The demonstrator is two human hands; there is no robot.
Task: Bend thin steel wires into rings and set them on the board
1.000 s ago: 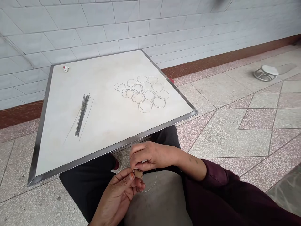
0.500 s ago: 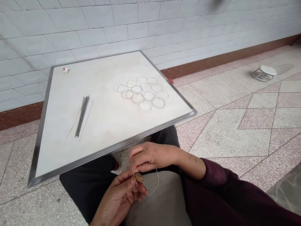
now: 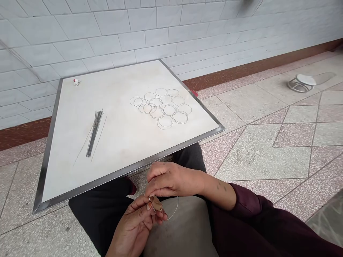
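Observation:
Both my hands work close together over my lap, just below the table's near edge. My left hand [image 3: 138,221] pinches a thin wire [image 3: 176,208] between thumb and fingertips. A small brown piece [image 3: 157,205] sits at those same fingers; whether it is held or wrapped on a finger I cannot tell. My right hand [image 3: 173,180] is closed just above, its fingertips pinched on the wire where it bends near my left thumb. From there the wire curves round in an open loop beneath my right hand. The right fingertips partly hide the wire's end.
On the white table [image 3: 128,142] with its metal rim lie several wire rings [image 3: 165,122] at the right. A bundle of straight dark wires [image 3: 94,134] lies at the left. A small white-and-red object [image 3: 76,82] is near the far corner. A stool [image 3: 302,82] stands away on the floor.
My right fingertips have shifted slightly left and down, and the wire's loop has drawn a little left. My left hand stays almost in place. The view has tilted slightly.

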